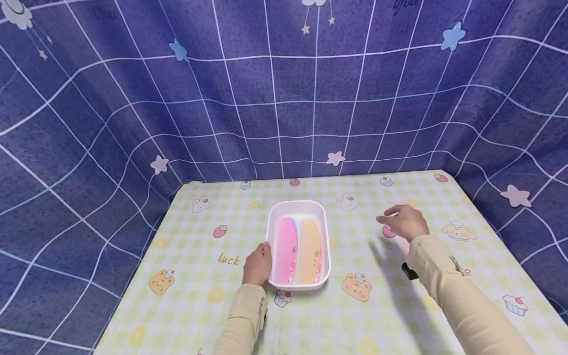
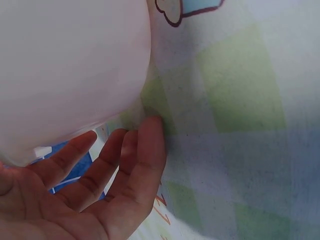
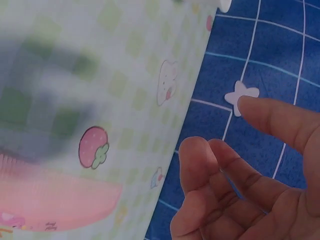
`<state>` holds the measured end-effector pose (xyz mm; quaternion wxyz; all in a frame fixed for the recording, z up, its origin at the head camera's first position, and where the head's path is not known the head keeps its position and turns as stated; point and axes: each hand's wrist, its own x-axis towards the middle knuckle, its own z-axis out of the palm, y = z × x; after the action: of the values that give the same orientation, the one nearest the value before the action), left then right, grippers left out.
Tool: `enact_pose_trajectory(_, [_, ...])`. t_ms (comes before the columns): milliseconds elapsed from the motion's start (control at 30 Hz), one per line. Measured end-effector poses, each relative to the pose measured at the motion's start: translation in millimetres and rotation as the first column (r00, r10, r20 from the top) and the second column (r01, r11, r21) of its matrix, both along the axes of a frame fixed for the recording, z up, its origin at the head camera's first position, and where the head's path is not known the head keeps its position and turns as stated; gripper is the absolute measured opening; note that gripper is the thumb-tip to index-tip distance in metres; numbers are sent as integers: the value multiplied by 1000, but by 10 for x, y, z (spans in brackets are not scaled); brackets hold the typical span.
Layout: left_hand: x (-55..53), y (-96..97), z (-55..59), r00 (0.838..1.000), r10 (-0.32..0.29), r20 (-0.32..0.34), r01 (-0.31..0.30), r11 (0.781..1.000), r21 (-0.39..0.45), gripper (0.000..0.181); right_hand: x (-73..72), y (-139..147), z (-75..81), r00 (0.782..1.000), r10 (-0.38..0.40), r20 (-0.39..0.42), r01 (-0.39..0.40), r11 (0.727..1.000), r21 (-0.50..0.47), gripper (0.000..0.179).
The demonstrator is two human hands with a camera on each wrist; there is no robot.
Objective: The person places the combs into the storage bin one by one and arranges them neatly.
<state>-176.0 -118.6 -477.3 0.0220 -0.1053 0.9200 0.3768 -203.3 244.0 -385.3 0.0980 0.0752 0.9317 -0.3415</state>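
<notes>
A white plastic tray (image 1: 298, 287) stands on the table, holding two half-moon pieces that look like combs side by side: a pink-purple one (image 1: 285, 249) and a peach one (image 1: 310, 249). My left hand (image 1: 257, 265) grips the tray's left wall near the front, fingers outside; in the left wrist view the thumb is hidden behind the tray wall (image 2: 75, 60). Above the table to the right, my right hand (image 1: 405, 223) hovers with loosely bent fingers, holding nothing. A translucent pink comb (image 3: 75, 202) with fine teeth lies on the table below it, mostly covered by the sleeve in the head view.
The table carries a green-and-white checked cloth (image 1: 186, 305) printed with cartoon animals, strawberries and cupcakes. A blue curtain (image 1: 293, 118) with white grid lines hangs behind the table and at both sides. A dark strap piece (image 1: 409, 271) shows under the right sleeve.
</notes>
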Motion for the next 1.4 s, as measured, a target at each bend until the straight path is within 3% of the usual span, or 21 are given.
enact_pose_trajectory(533, [-3,0,-7,1000,-2,-7,2,1000,-2,50,51,254,-112,998,-59,21,59,998,-20,54])
enact_pose_trajectory(900, [2,22,24,1000,13,16,-13,1000,11,49,54,376,-205,997,-77,10,75,993,89,54])
enact_pose_trajectory(1400, [-2,7,1,1000,5,14,-5,1000,14,51,40,538,-421,994,-99,45,93,988,127,60])
